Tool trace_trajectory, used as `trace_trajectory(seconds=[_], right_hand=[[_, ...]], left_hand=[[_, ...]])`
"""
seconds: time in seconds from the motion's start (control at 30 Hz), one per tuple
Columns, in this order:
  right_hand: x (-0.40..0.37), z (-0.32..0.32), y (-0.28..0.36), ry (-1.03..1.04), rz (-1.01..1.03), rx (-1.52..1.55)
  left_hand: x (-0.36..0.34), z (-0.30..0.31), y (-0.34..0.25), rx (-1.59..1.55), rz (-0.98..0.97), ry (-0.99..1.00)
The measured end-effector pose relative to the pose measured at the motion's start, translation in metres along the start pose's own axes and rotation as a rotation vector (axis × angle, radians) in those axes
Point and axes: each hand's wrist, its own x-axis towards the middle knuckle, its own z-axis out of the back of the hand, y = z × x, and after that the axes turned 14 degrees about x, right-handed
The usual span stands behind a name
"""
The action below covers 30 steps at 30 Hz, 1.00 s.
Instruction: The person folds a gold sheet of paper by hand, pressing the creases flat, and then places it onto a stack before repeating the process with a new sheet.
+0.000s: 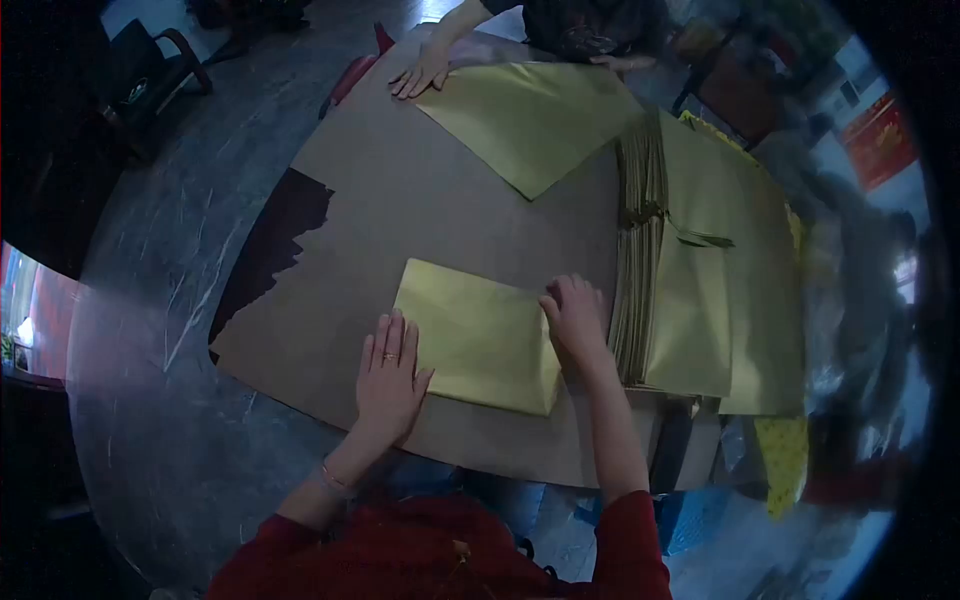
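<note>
While my left hand (390, 385) lies flat, fingers extended, on the left side of the near gold sheet (475, 340), my right hand (577, 318) curls at its right edge; whether it pinches, I cannot tell. The sheet rests on the brown surface (375, 200), beside the gold stack (690, 310). I judge that even left-hand pressure and a light right-hand touch suit a smooth, straight edge.

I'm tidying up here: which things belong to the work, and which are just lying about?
In use:
- folded golden sheet under the left hand
- large sheet opposite
- stacked sheets, right

Seemingly just about:
- dark armchair, upper left
- red item past the table's far edge
- blue item, lower right
</note>
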Motion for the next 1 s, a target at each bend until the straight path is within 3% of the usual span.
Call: trace_trajectory(seconds=[0.13, 0.17, 0.33, 0.47, 0.5, 0.6, 0.73, 0.77, 0.9, 1.0], right_hand=[[-0.037, 0.008, 0.002, -0.019, -0.109, 0.049], [-0.046, 0.01, 0.002, 0.056, -0.189, 0.067], [-0.109, 0.009, 0.009, -0.044, -0.266, 0.003], [-0.145, 0.008, 0.031, -0.147, -0.319, 0.032], [-0.152, 0.008, 0.037, -0.078, -0.446, 0.062], [-0.166, 0.008, 0.058, -0.028, -0.564, 0.132], [-0.182, 0.002, 0.075, 0.023, -0.541, 0.154], [-0.189, -0.004, 0.074, -0.041, -0.436, 0.101], [-0.194, -0.009, 0.068, -0.052, -0.359, 0.023], [-0.178, 0.005, 0.074, -0.023, -0.315, 0.182]], left_hand=[[0.006, 0.002, 0.006, -0.009, 0.003, -0.074], [0.007, 0.002, 0.006, 0.013, 0.009, -0.082], [0.006, 0.006, -0.005, -0.054, 0.001, -0.129], [-0.004, 0.013, -0.025, -0.136, -0.108, -0.054], [-0.006, 0.013, -0.029, -0.186, -0.14, -0.03], [-0.009, 0.003, -0.034, -0.216, -0.198, 0.036], [-0.008, -0.003, -0.031, -0.161, -0.209, 0.048], [-0.006, -0.004, -0.03, -0.134, -0.22, 0.031], [-0.005, -0.005, -0.026, -0.132, -0.243, 0.005], [-0.007, -0.012, -0.025, -0.157, -0.243, -0.038]])
